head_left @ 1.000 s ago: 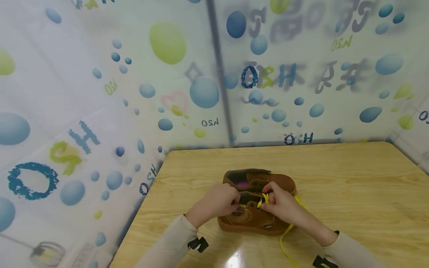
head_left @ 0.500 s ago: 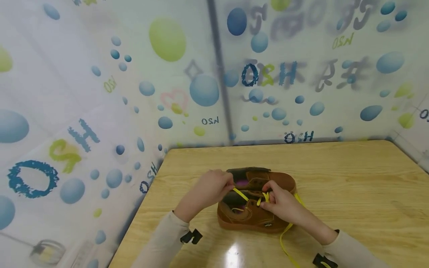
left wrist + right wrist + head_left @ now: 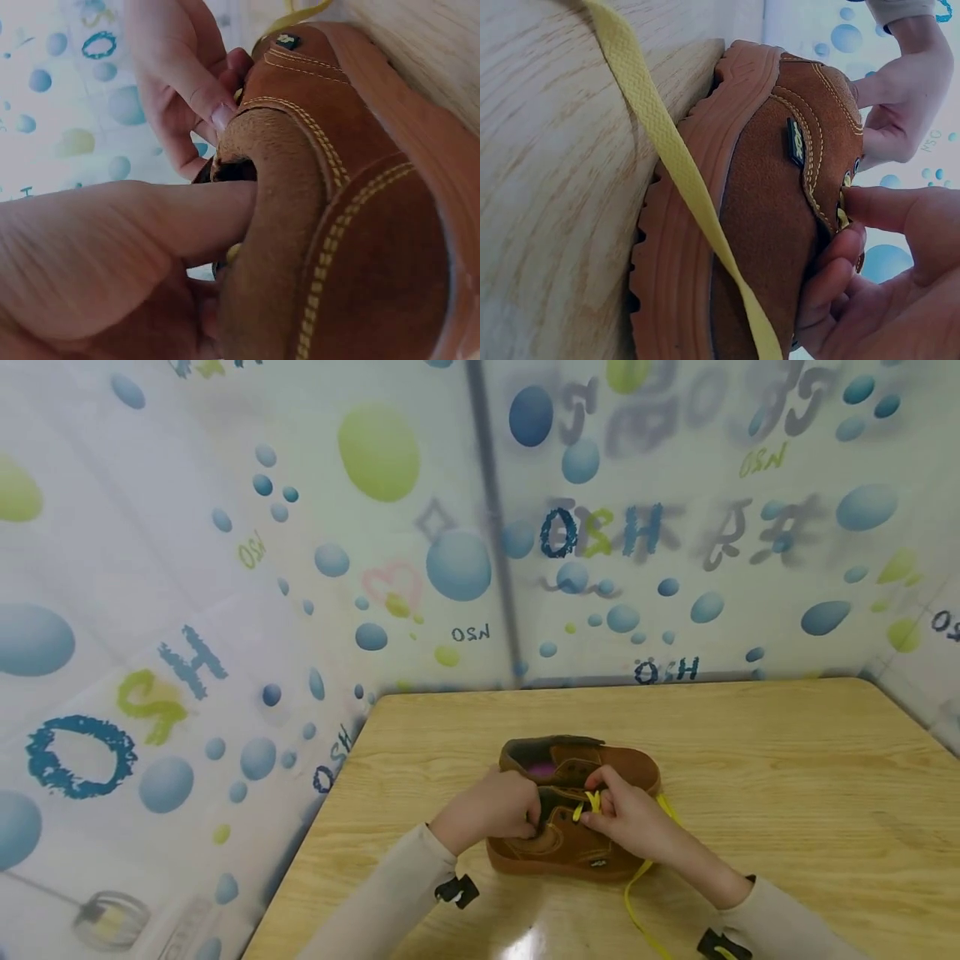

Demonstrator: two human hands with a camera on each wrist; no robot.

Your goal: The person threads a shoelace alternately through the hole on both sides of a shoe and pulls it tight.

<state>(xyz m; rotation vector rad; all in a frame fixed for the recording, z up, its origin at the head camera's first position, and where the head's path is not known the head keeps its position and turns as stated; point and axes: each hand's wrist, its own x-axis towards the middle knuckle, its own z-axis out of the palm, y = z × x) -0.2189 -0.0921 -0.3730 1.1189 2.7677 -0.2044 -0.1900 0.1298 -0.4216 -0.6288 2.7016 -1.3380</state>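
A brown leather shoe [image 3: 555,847] with yellow stitching lies on the table, its toe to the right. My left hand [image 3: 498,810] reaches into its ankle opening; in the left wrist view the thumb [image 3: 214,217] goes past the padded collar [image 3: 281,180], with a bit of yellow shoelace [image 3: 234,251] between it and the curled fingers. Those fingertips are partly hidden by the shoe. My right hand [image 3: 626,814] pinches the yellow lace [image 3: 844,202] at the eyelets, its other fingers against the shoe's upper. A long end of lace [image 3: 664,135] hangs across the toe side.
A second brown shoe [image 3: 633,766] stands right behind the first, its opening to the left. The loose yellow lace trails toward the front of the wooden table [image 3: 787,760]. Patterned curtain-like sheets [image 3: 405,543] enclose the table's back and sides.
My left hand drew a stretch of yellow lace up and left out of the shoe half a second ago; now it is back down in the opening. My right hand has stayed at the eyelets.
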